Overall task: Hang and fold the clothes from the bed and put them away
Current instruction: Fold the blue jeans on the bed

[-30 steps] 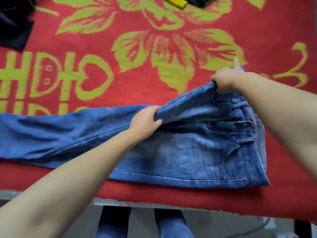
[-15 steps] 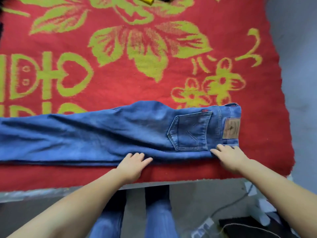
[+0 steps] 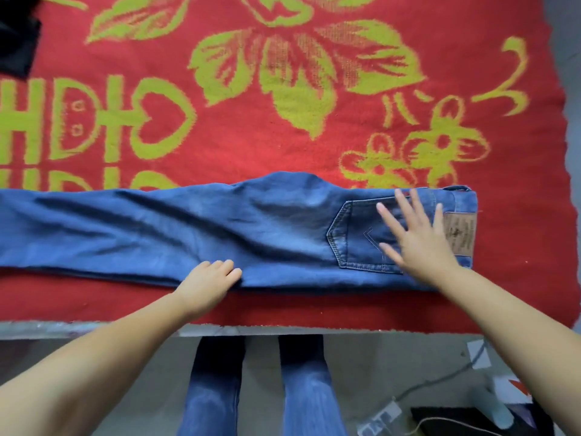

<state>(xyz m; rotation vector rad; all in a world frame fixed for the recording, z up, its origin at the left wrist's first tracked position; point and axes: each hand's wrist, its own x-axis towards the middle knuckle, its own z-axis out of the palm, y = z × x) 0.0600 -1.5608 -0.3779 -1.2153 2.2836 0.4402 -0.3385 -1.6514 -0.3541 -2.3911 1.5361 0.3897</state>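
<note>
So the folded jeans [image 3: 220, 228] are lying along the red blanket's [image 3: 283, 146] near edge, being pressed flat by the spread-fingered right hand [image 3: 421, 243], hem-side edge being pinched by the left hand [image 3: 207, 283].

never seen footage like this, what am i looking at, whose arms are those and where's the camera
There is no machine here. The camera sits on a person's head and looks down, so the arms are the wearer's own, and their legs show below the bed edge. A pair of blue jeans lies lengthwise, back pocket up, on a red blanket with green flowers. The right hand lies flat, fingers spread, on the back pocket. The left hand rests at the jeans' near edge; whether it pinches the cloth is unclear. Something dark lies at the far left corner.
</note>
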